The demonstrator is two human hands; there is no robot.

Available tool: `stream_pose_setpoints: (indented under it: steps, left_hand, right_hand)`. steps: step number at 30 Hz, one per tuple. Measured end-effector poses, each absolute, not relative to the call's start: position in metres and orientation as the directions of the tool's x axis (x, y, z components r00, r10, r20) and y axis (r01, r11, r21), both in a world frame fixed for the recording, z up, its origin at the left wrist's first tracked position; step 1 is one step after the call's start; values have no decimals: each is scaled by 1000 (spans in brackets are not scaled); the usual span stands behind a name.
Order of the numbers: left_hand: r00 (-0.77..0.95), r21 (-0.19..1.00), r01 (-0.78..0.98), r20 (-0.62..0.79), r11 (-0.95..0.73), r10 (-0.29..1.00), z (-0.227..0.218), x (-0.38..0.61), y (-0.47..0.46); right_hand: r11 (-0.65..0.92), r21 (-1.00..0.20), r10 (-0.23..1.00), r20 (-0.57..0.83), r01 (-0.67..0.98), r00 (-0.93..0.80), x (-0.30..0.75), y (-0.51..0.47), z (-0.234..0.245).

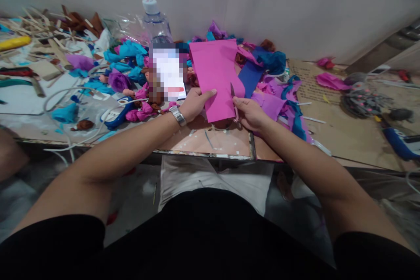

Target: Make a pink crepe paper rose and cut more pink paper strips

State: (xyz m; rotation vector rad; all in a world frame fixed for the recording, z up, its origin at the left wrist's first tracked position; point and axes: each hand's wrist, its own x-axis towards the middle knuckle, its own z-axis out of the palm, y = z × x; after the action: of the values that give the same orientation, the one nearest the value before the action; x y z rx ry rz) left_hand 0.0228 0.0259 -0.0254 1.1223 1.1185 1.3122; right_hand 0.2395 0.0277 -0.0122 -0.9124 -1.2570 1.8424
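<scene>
Pink paper is held up at ctr of frame, over the table; its lower left edge is pinched by the left hand, w/ the thumb laid on the face & the other fingers mostly hidden behind, so most of the sheet is set up & to the right of that hand. Scissors are gripped by the right hand, just right of ctr; the blade end is seen above the thumb, along the paper's right edge, & a pink handle below. Whether the blades are parted can't be told. The sheet's long axis is run approx. top to bottom of frame, w/ the narrower end at the bottom, tipped slightly right. The scissors are pointed at the top of frame, a bit left. A clear bottle w/ white cap is stood upright upper left of ctr; its fill level can't be made out. Beside it, a clear plastic bag is seen, contents unclear. A phone, screen blurred, is placed btwn bottle & left hand; blue paper is partly covered by the pink sheet, right of ctr.
</scene>
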Motion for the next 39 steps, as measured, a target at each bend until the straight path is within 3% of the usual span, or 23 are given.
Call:
stream_pose_setpoints:
  steps: [23, 39]
  left_hand:
    - [8, 993, -112, 31, -30, 999, -26, 23, 25]
    - [-59, 977, -213, -5, -7, 998, -21, 21, 28]
  right_hand:
    - [-221, -957, 859, -101, -186, -502, 240, 29, -15]
    - [-223, -966, 855, -130, -128, -502, 242, 31, -19]
